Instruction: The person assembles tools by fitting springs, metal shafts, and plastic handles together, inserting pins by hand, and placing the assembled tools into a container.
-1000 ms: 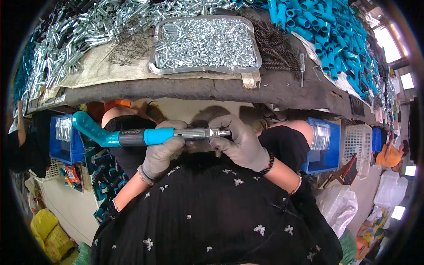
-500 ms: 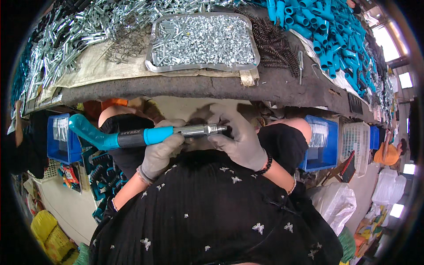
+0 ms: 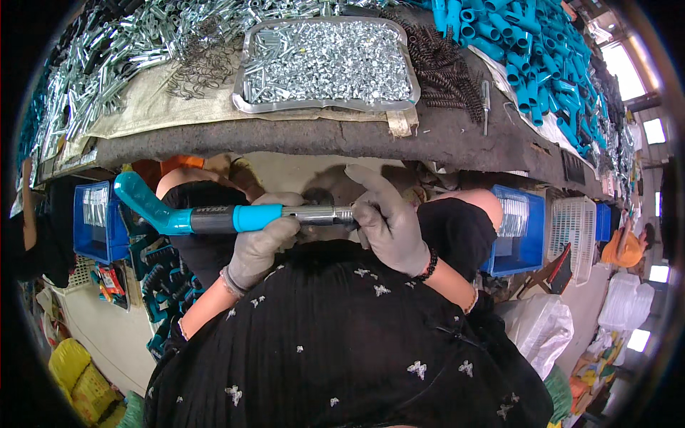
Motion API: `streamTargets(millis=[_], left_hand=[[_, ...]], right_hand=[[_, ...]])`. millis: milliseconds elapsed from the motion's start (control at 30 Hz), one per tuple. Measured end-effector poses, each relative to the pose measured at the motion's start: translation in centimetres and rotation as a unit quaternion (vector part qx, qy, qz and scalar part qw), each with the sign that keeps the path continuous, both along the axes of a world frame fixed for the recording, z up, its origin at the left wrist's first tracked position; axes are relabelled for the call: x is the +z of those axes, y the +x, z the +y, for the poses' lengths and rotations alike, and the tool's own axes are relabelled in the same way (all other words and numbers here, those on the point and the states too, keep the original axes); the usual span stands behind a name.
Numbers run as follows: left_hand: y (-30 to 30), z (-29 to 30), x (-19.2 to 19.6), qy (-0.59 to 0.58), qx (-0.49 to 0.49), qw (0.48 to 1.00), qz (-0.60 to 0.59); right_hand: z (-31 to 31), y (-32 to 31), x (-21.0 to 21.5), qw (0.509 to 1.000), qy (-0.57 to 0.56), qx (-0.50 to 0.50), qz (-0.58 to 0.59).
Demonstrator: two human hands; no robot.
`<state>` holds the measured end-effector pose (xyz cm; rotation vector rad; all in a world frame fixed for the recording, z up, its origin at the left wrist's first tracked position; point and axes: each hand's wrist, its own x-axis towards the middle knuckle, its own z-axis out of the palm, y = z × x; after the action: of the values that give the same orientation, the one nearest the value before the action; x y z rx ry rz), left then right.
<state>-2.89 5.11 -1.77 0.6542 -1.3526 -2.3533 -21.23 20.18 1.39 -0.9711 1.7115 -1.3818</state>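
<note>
Grey gloves cover both hands. The left hand (image 3: pixel 260 242) is closed around the blue and black handle of a long tool (image 3: pixel 214 216), which lies level across the lap, just below the edge of the worktop (image 3: pixel 457 135). The right hand (image 3: pixel 389 225) grips the metal front end of the same tool, with its index finger raised. On the worktop a metal tray (image 3: pixel 328 64) is full of small silver parts, with dark springs (image 3: pixel 446 71) and blue tubes (image 3: pixel 531 57) beside it.
</note>
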Motion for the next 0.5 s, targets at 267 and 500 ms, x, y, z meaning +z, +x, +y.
streamTargets(millis=[267, 500], left_hand=[[0.1, 0.1, -0.4, -0.027, 0.018, 0.999, -0.019], [-0.1, -0.1, 0.9, -0.031, -0.005, 0.999, -0.030]], right_hand=[[-0.8, -0.4, -0.3, 0.992, 0.074, 0.029, 0.102], [-0.9, -1.7, -2.1, 0.946, -0.100, 0.064, 0.301]])
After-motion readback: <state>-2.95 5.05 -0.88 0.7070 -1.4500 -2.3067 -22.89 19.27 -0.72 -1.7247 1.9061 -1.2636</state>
